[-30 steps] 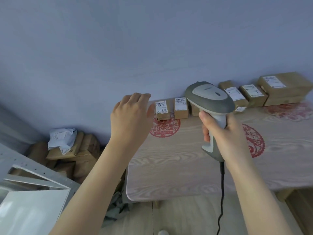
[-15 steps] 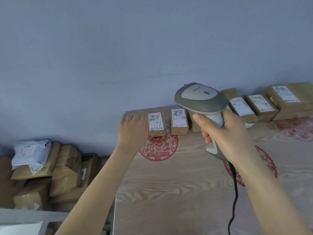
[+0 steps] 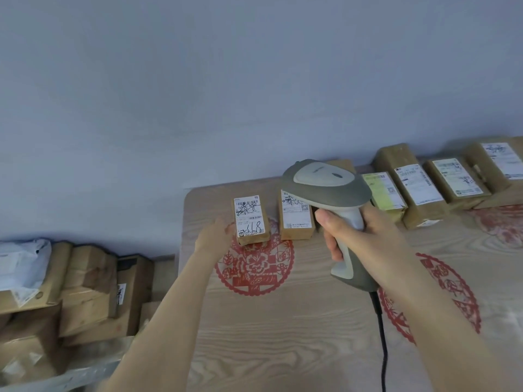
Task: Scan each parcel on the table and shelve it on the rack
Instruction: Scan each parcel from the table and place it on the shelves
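Head view: the leftmost parcel (image 3: 252, 222) lay near the table's (image 3: 283, 335) far-left corner, label up. The left hand (image 3: 215, 236) touched its left side; grip not determinable. The right hand (image 3: 365, 233) was wrapped round the scanner (image 3: 325, 185) handle. Judged light, rigid cardboard; best taken across its narrow sides.
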